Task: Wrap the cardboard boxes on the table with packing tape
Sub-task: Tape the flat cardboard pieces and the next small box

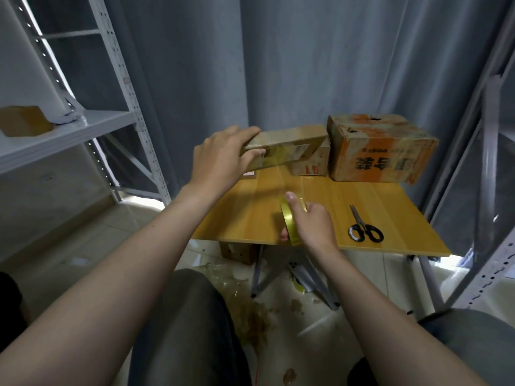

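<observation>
A grey curtain [278, 65] is hung beyond the fingers of both hands. A white metal shelving rack [83, 126] is seen well to the left of the left fingers, and a brown box [25, 123] is kept on its shelf. The wooden surface [404, 207] is spread beneath both hands.

A large cardboard box [381, 151] with orange print is set at the far side of the surface, beyond and to the right of the right fingers. A flat cardboard box [289, 146] is held tilted above the surface by the left hand [220, 162]. Its left end is gripped, with the fingers [245, 133] curled over the top edge and the thumb pressed on the near face. A small box [309, 165] is partly hidden behind it, just beside the large one.

A roll of packing tape [289, 224] is gripped upright at the near edge of the surface by the right hand [312, 224], whose fingers [292, 201] are wrapped over the rim. A yellowish strip of tape [280, 179] appears to be stretched from the roll up to the flat box. Black-handled scissors [365, 228] are laid flat, near the right of the right fingers and not touched by them.
</observation>
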